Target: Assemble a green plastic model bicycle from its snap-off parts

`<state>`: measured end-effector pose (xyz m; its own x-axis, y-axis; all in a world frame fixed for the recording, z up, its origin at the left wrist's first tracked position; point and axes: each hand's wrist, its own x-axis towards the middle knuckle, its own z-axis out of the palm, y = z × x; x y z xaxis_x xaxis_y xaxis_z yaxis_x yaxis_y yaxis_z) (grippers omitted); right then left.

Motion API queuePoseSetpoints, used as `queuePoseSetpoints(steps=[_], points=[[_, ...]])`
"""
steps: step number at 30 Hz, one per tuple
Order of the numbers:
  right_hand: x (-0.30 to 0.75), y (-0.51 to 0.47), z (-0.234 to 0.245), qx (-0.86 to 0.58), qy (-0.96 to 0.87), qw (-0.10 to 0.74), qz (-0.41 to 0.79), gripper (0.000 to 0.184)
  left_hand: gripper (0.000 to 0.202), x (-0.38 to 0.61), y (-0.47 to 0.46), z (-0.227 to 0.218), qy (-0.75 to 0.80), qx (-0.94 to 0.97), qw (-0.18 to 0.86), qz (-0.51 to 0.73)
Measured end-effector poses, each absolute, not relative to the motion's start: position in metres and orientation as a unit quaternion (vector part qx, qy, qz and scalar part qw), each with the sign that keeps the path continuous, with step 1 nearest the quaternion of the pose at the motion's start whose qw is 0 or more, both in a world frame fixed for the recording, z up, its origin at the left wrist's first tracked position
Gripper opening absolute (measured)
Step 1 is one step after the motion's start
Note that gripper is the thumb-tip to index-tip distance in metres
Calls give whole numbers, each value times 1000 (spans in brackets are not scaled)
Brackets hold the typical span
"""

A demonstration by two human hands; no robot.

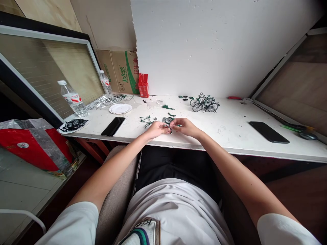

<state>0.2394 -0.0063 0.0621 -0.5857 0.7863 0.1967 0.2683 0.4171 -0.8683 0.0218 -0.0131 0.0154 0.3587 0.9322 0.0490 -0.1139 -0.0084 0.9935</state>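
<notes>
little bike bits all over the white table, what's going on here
A person sits at the white table, both hands together near its front edge. The left hand and right hand pinch at a small piece, mostly hidden by the fingers. Just behind them lies a spoked wheel, with a green bicycle frame to the left. Farther back on the right stand miniature bicycles that look put together.

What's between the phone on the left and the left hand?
A small green model bicycle frame, nearer the left hand than the phone; bare white tabletop separates phone and frame. Shown in the head view.
</notes>
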Motion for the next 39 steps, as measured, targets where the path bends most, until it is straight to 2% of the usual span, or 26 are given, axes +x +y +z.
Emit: queuePoseSetpoints(steps=[9,22,27,31,35,39], points=[[240,-4,57,-373,-696,304,533,42,48,22,-17,17,369,567,599,428],[240,-8,61,-360,-676,315,560,41,54,18,-19,24,342,554,625,430],[240,-11,64,-368,-675,316,556,38,50,16,-17,22,328,550,636,430],[243,-6,65,-379,-667,357,534,37,51,16,-14,18,322,536,646,438],[254,6,68,-415,-675,407,455,38,51,14,-12,16,312,531,656,437],[276,20,72,-465,-732,366,337,36,46,13,-12,16,317,531,654,435]])
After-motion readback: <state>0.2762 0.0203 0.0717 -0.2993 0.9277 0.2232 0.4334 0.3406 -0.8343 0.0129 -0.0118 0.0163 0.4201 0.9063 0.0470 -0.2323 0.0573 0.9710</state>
